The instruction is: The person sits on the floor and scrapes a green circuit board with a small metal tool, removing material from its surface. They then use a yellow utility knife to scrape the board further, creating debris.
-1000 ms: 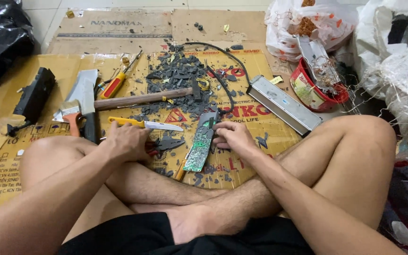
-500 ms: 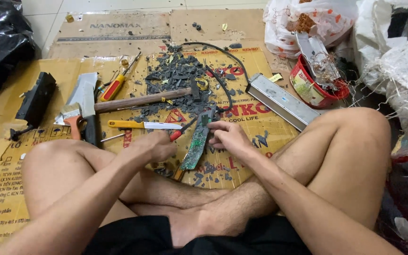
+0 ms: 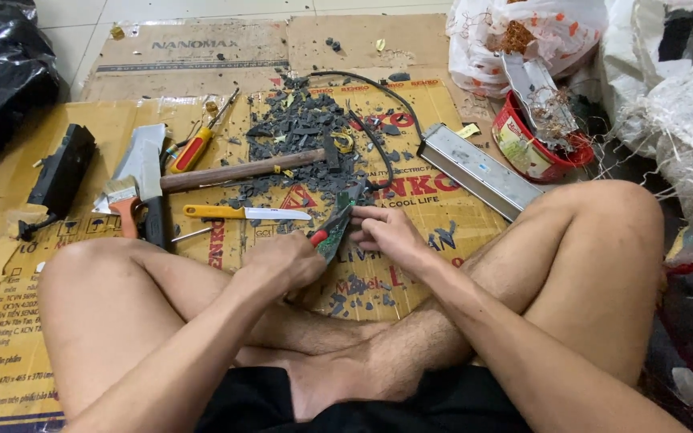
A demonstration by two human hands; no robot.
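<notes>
I sit cross-legged on flattened cardboard (image 3: 411,120). My right hand (image 3: 388,234) grips a narrow green circuit board (image 3: 342,218), held tilted just above the cardboard between my knees. My left hand (image 3: 284,263) is closed around a red-handled tool (image 3: 318,237), whose tip rests against the near end of the board. The two hands nearly touch, and the tool's working end is hidden by the board and my fingers.
Beyond the hands lie a yellow-handled knife (image 3: 242,213), a wooden-handled hammer (image 3: 238,171), a cleaver (image 3: 143,160), a red-and-yellow screwdriver (image 3: 192,150) and a pile of dark fragments (image 3: 302,128). A long metal casing (image 3: 479,170), a red tub (image 3: 527,148) and plastic bags (image 3: 523,32) stand on the right.
My left hand has moved right from beside my knee to the board, now gripping the red-handled tool. The board has been tipped up more on edge in my right hand.
</notes>
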